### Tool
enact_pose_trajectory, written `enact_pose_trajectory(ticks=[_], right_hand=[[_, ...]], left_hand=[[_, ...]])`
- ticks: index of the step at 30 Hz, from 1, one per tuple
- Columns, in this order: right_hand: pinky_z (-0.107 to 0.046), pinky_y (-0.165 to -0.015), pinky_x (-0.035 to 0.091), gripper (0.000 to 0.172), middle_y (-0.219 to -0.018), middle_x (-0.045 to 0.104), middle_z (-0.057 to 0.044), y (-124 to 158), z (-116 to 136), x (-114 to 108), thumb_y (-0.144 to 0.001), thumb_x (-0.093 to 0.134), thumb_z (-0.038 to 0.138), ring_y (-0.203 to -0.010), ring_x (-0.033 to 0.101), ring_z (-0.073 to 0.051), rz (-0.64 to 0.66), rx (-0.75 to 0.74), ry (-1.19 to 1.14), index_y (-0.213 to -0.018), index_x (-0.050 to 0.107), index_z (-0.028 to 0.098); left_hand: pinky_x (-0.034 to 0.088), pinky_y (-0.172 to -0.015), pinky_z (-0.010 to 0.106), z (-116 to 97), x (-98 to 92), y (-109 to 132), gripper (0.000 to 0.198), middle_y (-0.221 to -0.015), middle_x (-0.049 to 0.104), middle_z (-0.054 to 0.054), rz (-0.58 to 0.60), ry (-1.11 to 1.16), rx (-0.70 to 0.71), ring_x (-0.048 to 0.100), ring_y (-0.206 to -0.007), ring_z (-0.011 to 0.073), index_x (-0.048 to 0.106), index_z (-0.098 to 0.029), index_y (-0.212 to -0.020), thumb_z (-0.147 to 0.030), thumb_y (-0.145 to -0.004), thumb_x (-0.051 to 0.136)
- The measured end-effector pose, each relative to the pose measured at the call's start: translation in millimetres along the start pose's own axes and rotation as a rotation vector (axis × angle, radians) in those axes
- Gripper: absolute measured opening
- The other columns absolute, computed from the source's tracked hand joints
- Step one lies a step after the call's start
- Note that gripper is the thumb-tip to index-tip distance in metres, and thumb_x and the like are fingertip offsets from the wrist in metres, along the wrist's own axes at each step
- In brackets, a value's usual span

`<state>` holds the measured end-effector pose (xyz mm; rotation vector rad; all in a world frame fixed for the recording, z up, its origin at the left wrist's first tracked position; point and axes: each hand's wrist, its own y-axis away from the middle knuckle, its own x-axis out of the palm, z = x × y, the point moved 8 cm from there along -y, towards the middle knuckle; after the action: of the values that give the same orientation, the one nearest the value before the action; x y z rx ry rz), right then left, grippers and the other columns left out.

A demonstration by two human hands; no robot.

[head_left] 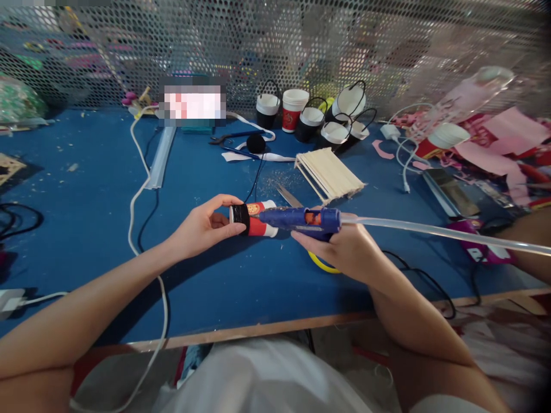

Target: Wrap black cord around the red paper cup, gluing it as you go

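Observation:
My left hand is closed round the base end of a small red and white paper cup, which lies on its side. Black cord or ribbon wraps the cup near my fingertips. In my right hand is a blue hot glue gun, its nozzle pointing left against or just over the cup; I cannot tell if it touches. A long clear glue stick sticks out of the gun's back end. Under the gun lie scissors, with a blade and a yellow handle showing.
Several small cups with black handles stand at the back by the perforated metal screen. Wooden sticks, pliers and spare glue sticks lie on the blue table. A white cable crosses the left side. Pink scraps clutter the right.

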<state>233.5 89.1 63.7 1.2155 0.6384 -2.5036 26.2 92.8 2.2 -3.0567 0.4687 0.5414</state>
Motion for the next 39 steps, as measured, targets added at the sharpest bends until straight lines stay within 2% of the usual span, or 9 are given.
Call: enact_pose_trajectory(ticks=[4,8,15,18,20,24,31,36,39], right_hand=[[-0.028,-0.059,0.048,0.019,-0.076,0.067,-0.005,-0.2,5.5,-0.1,-0.080,0.055,0.036,-0.065,0.063,-0.017,0.026,-0.038,0.055,-0.082,0.065,0.020],[-0.026,-0.057,0.047,0.019,-0.073,0.066,-0.005,0.2,13.8,0.5,-0.083,0.050,0.032,-0.063,0.061,-0.016,0.074,-0.101,0.095,-0.082,0.067,0.022],[-0.025,-0.051,0.045,0.020,-0.065,0.063,-0.003,1.3,19.4,-1.9,-0.083,0.049,0.032,-0.056,0.058,-0.014,0.066,-0.159,0.148,-0.081,0.067,0.022],[-0.025,-0.053,0.047,0.020,-0.065,0.064,-0.004,1.4,19.6,-2.5,-0.084,0.049,0.031,-0.060,0.060,-0.015,0.056,-0.158,0.156,-0.081,0.067,0.022],[-0.025,-0.054,0.048,0.022,-0.068,0.065,-0.005,1.4,18.4,-2.5,-0.085,0.048,0.032,-0.062,0.062,-0.016,0.048,-0.151,0.165,-0.083,0.068,0.022],[-0.027,-0.056,0.050,0.022,-0.073,0.067,-0.006,1.5,16.2,-2.8,-0.085,0.050,0.032,-0.064,0.063,-0.017,0.021,-0.148,0.203,-0.084,0.069,0.022],[-0.024,-0.056,0.051,0.021,-0.070,0.067,-0.006,0.1,16.6,-6.0,-0.084,0.051,0.031,-0.062,0.063,-0.015,-0.005,-0.117,0.174,-0.080,0.069,0.021],[-0.025,-0.060,0.052,0.023,-0.067,0.065,-0.005,-0.4,13.5,-5.5,-0.084,0.050,0.033,-0.066,0.064,-0.017,-0.001,-0.069,0.140,-0.081,0.069,0.020],[-0.026,-0.057,0.051,0.025,-0.065,0.064,-0.005,-0.3,11.4,-6.5,-0.083,0.051,0.036,-0.065,0.064,-0.018,-0.022,-0.046,0.136,-0.080,0.068,0.018]], left_hand=[[0.047,-0.058,0.024,1.1,1.1,0.1,0.044,-0.091,0.061,0.002,0.008,0.007,-0.011,0.059,-0.064,0.0123,0.049,-0.023,-0.110,-0.038,-0.073,0.067],[0.048,-0.058,0.025,0.7,1.0,0.1,0.045,-0.089,0.061,0.001,0.003,-0.012,-0.024,0.059,-0.063,0.0120,0.049,-0.023,-0.111,-0.040,-0.073,0.066],[0.049,-0.057,0.024,-2.6,-1.1,-1.5,0.043,-0.102,0.059,0.003,-0.026,-0.025,-0.006,0.060,-0.062,0.0104,0.050,-0.021,-0.109,-0.039,-0.073,0.066],[0.049,-0.057,0.024,-2.6,-0.2,-0.4,0.045,-0.090,0.061,0.002,-0.024,-0.037,0.005,0.061,-0.064,0.0124,0.049,-0.020,-0.110,-0.039,-0.073,0.067],[0.050,-0.057,0.025,-4.8,0.2,0.9,0.046,-0.087,0.061,0.002,-0.030,-0.062,0.043,0.061,-0.065,0.0129,0.049,-0.019,-0.111,-0.037,-0.073,0.067],[0.054,-0.065,0.028,-16.2,-1.1,4.1,0.043,-0.104,0.056,0.007,-0.075,-0.165,0.211,0.060,-0.071,0.0120,0.051,-0.018,-0.111,-0.032,-0.073,0.068],[0.054,-0.072,0.029,-33.0,1.4,10.3,0.042,-0.110,0.053,0.010,-0.096,-0.318,0.440,0.057,-0.088,0.0160,0.052,-0.018,-0.112,-0.025,-0.074,0.068],[0.054,-0.076,0.030,-38.7,4.2,14.8,0.043,-0.114,0.053,0.012,-0.105,-0.431,0.526,0.055,-0.102,0.0198,0.051,-0.017,-0.115,-0.026,-0.076,0.067],[0.052,-0.081,0.033,-40.4,6.2,16.3,0.041,-0.115,0.053,0.012,-0.110,-0.502,0.540,0.054,-0.105,0.0215,0.051,-0.018,-0.114,-0.029,-0.077,0.065]])
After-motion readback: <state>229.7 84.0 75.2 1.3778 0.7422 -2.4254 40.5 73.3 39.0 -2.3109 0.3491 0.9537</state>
